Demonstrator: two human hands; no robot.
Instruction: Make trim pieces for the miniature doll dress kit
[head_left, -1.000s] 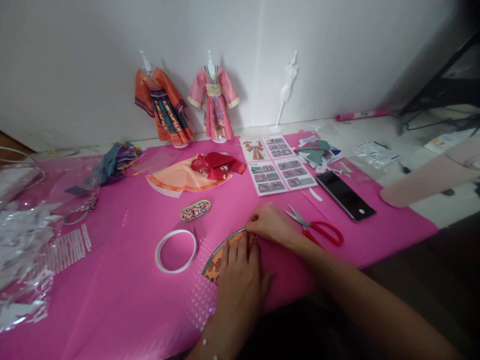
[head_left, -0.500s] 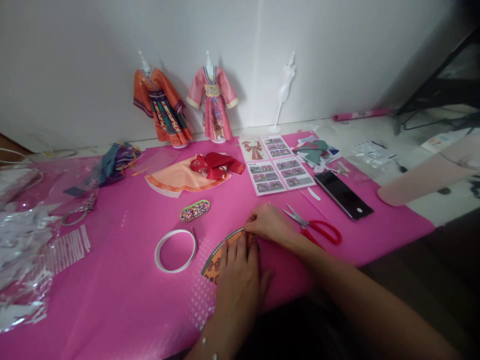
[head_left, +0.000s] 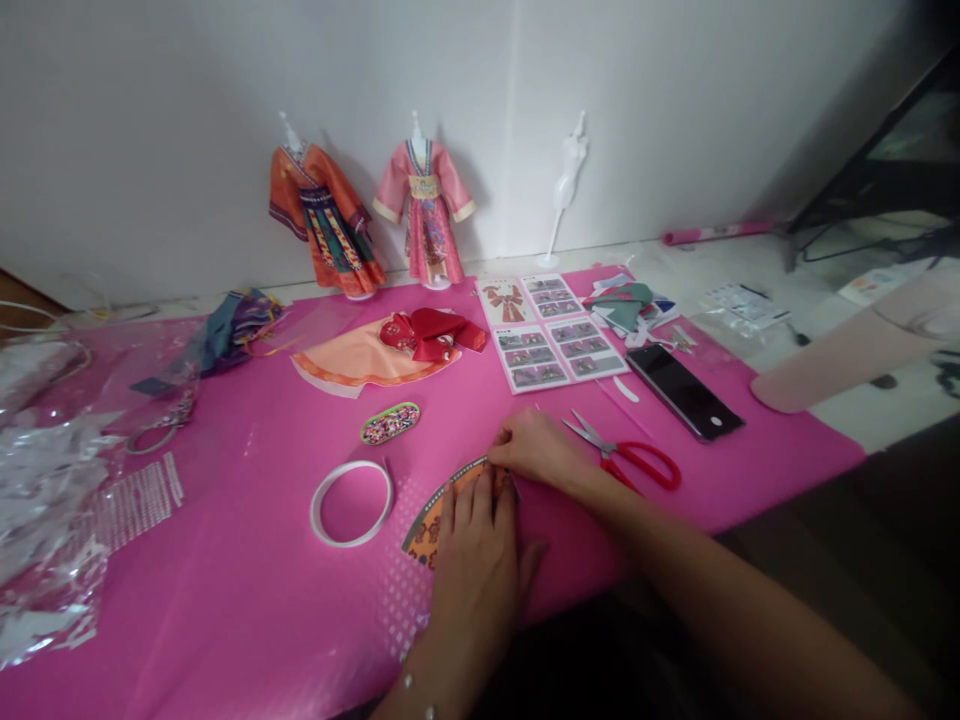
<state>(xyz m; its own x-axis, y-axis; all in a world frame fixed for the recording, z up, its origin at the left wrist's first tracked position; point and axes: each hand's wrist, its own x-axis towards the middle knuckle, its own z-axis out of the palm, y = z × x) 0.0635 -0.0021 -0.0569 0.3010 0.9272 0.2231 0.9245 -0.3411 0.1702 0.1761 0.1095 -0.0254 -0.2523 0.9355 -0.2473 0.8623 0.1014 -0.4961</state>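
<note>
A fan-shaped orange fabric piece (head_left: 424,532) with a dark patterned border lies on the pink sheet. My left hand (head_left: 476,545) rests flat over it, fingers stretched out. At its upper curved edge, my right hand (head_left: 531,447) has thumb and fingers pinched together. A short white strip shows on the border by those fingertips; what is between them is hidden. Left of the hands is a roll of white tape (head_left: 315,505). Red-handled scissors (head_left: 649,463) lie with blades apart just right of my right hand. A small green tray of colourful beads (head_left: 390,423) sits beyond the tape.
Peach doll fabric (head_left: 352,360) with red pieces, a printed instruction sheet (head_left: 551,345) and a phone (head_left: 682,390) lie farther back. Two dressed doll stands (head_left: 322,215) and a bare white mannequin (head_left: 570,175) stand by the wall. Clear plastic bags (head_left: 52,510) cover the left side.
The view has shifted very slightly. Both hands keep the same places on the orange fabric piece.
</note>
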